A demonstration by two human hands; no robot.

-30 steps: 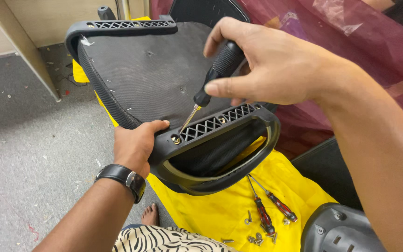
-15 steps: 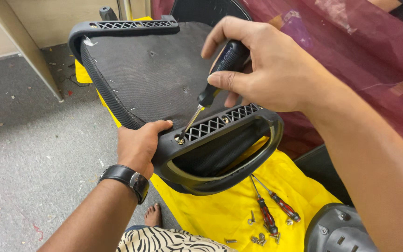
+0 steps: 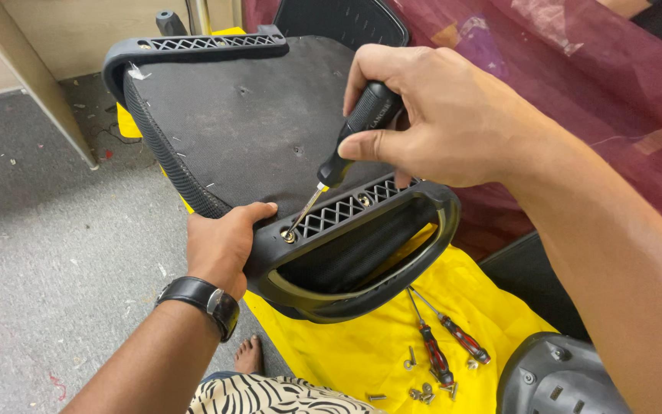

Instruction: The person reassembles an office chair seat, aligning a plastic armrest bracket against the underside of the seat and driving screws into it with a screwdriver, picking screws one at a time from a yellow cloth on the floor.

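So the right hand [image 3: 453, 123] is clenched around the black rubbery handle of a slim screwdriver [image 3: 346, 146], tip sitting in a small silver screw [image 3: 290, 236] at the 9 o'clock end of the black plastic lattice armrest bracket [image 3: 346, 211]. The left hand [image 3: 220, 245], black wristwatch [image 3: 201, 303] on it, grips the edge of the upturned black fabric chair seat [image 3: 247, 115] right beside that screw. I'd guess the seat is bulky but stiff, so holding the rim works; the fabric underside looks soft, the plastic loop hard and a bit slick. On the yellow cloth [image 3: 346, 360] at 5 o'clock lie two red-and-black screwdrivers [image 3: 446, 349] and loose screws [image 3: 423, 391].
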